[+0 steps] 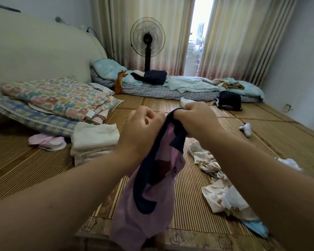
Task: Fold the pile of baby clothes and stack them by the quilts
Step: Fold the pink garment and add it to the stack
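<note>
- Left hand (140, 126) and right hand (194, 118) both grip the purple garment (149, 192) with curled fingers.
- Folded stack (94, 140) sits beside the quilts (56, 98).

Count: 2 hands (left hand (143, 126), right hand (195, 119)), 1 pink-navy garment (152, 189), 2 quilts (floral quilt (58, 96), checked quilt (34, 117)), 1 folded white stack (94, 140), 1 standing fan (147, 38), 1 loose pile of unfolded clothes (223, 191).

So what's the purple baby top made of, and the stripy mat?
The purple baby top looks like soft, matte knit cotton with navy trim: it hangs limp and crumpled. The stripy mat looks like woven bamboo or straw, slightly shiny, going by its thin tan slats; I cannot tell which.
</note>
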{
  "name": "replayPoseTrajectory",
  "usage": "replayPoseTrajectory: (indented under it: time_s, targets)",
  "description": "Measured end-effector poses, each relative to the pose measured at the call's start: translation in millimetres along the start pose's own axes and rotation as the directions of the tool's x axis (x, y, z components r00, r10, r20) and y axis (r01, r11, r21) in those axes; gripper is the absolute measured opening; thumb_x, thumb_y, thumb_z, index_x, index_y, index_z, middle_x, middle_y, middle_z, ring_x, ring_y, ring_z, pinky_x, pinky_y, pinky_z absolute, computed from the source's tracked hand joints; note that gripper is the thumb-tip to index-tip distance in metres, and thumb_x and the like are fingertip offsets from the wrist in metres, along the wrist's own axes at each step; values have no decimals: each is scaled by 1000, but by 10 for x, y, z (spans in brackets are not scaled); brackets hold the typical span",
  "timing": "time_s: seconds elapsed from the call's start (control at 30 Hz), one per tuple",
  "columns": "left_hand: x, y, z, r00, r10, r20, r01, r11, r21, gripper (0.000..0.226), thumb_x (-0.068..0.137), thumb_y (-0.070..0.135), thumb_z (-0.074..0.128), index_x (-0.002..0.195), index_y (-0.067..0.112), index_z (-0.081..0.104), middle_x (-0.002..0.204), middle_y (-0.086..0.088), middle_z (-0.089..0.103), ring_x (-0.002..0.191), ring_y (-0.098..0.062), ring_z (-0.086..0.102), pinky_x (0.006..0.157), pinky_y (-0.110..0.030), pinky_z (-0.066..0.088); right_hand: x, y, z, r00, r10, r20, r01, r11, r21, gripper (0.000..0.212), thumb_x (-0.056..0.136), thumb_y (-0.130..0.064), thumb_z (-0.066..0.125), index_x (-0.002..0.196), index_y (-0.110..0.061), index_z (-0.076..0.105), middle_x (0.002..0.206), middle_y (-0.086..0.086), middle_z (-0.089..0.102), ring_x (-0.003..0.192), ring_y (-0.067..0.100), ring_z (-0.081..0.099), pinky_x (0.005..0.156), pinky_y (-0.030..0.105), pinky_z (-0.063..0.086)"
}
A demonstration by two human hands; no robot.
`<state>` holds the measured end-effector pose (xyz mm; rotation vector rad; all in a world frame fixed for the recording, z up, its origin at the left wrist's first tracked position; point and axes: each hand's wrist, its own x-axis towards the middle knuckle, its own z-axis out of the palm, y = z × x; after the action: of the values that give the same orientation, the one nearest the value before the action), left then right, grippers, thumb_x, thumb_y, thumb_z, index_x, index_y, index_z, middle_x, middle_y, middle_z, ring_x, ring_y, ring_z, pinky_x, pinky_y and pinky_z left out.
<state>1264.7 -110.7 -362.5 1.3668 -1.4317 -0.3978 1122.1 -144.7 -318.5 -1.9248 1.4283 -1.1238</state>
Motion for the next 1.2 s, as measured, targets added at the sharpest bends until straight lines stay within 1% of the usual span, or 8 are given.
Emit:
replayPoseTrajectory:
  time_s: [0.23,0.37,0.5,0.73,0.9,1.0,1.13,1.2]
  targets:
    - [-217,-291,-3,995,0,96,-25,964,263,16,80,38,65,81,31,50,78,7,58,69,-11,57,52,-26,35,82,-123,-124,994,110,16,-110,966,233,6,74,-13,65,74,-12,58,72,8,62,67,23,64,61,46,59]
    - [-203,-569,-184,922,-302,244,296,953,60,10,86,25,68,78,19,69,70,-1,71,69,-19,67,57,-27,48,37,108,-353,940,241,243,-320,872,372,7,86,-3,63,88,-8,66,67,8,70,57,18,69,51,28,56]
    - [-321,-663,-236,605,-478,636,775,536,-335,26,93,23,56,109,6,67,112,-17,70,97,-31,68,79,-40,56,-71,421,-484,787,338,517,-577,701,420,8,90,-11,57,91,-4,61,68,7,69,53,16,66,46,23,53]
    - [-503,-661,-146,502,-440,745,852,102,-514,53,86,37,53,117,-5,65,121,-26,63,109,-35,61,95,-47,46,-330,934,-404,682,389,620,-731,410,546,20,84,-23,66,92,-5,70,80,17,65,66,27,66,58,37,58]
    - [-478,-738,-56,656,-512,554,733,261,-628,35,95,38,51,116,14,64,107,-16,69,96,-27,68,85,-41,56,-438,1092,-397,782,342,521,-588,682,434,28,79,-37,72,99,-18,71,88,11,69,65,24,69,51,32,53]
    - [-397,-702,-186,711,-368,599,702,323,-635,40,77,33,76,114,20,65,111,-14,60,84,-27,66,74,-38,56,-465,1017,-430,853,228,469,-199,974,-112,23,69,-32,83,90,-33,74,84,-6,70,70,8,69,56,18,51]
    - [-289,-529,-275,701,-321,637,340,935,98,41,66,17,85,99,35,70,106,2,63,84,-14,67,70,-25,55,-408,950,-372,940,-22,342,218,807,-549,25,75,-32,77,100,-26,74,73,-21,54,66,-4,51,55,11,35]
    - [-232,-434,-235,842,-254,475,57,918,392,31,71,20,78,92,40,67,92,14,63,79,-4,63,61,-17,50,-384,895,-337,964,-113,242,239,770,-592,18,79,-27,69,95,-20,75,68,-16,52,63,1,48,54,19,36]
